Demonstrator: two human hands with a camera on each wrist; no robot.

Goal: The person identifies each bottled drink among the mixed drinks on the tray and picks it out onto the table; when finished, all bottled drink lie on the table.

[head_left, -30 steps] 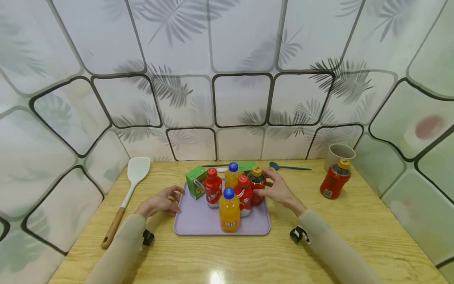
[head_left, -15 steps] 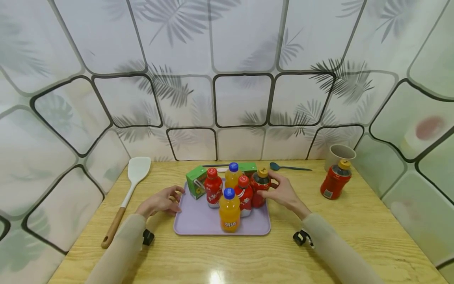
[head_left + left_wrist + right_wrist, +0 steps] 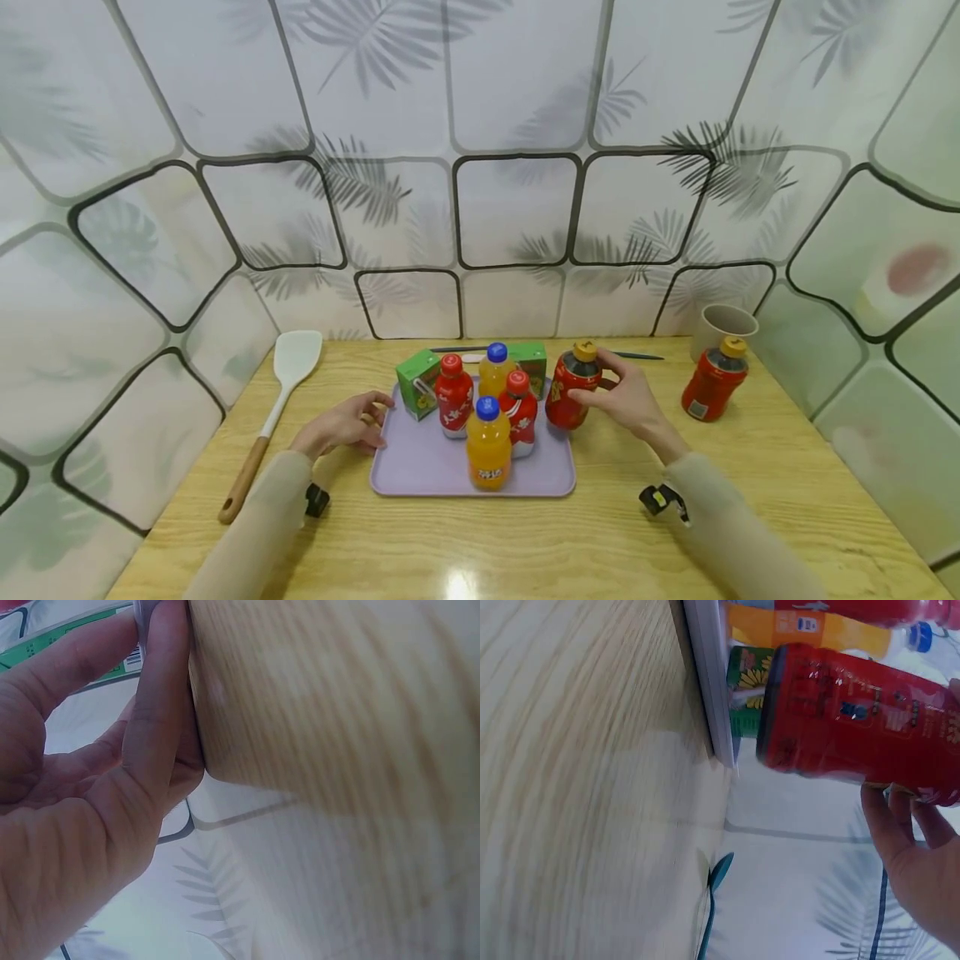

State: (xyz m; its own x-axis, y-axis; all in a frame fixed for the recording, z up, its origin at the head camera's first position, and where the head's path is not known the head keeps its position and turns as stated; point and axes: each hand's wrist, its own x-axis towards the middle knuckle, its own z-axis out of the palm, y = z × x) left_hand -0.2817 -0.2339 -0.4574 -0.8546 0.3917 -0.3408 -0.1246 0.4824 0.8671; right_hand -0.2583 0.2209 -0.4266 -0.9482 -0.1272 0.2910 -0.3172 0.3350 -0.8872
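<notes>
My right hand (image 3: pixel 630 402) grips a red-labelled drink bottle (image 3: pixel 572 392) with a yellow cap. The bottle leans a little over the right side of the lilac tray (image 3: pixel 427 471), and the right wrist view shows its base raised off the tray. At the tray's left edge, my left hand (image 3: pixel 345 425) pinches the rim between thumb and fingers. On the tray stand two red bottles with red caps, the left one (image 3: pixel 454 400) and the right one (image 3: pixel 519 417). Also there are an orange juice bottle (image 3: pixel 488 450) in front, another (image 3: pixel 495 375) behind, and two green drink cartons, left (image 3: pixel 417 385) and right (image 3: pixel 531 367).
A second yellow-capped red bottle (image 3: pixel 715 379) stands at the right before a beige cup (image 3: pixel 722 323). A white spatula (image 3: pixel 279 400) with a wooden handle lies at the left. Behind the tray lies a dark teal spoon (image 3: pixel 718 874), partly covered by my right hand in the head view.
My right hand has drawn the yellow-capped bottle rightward and up, away from the other bottles, uncovering more of the right green carton. The left hand stays at the tray's rim.
</notes>
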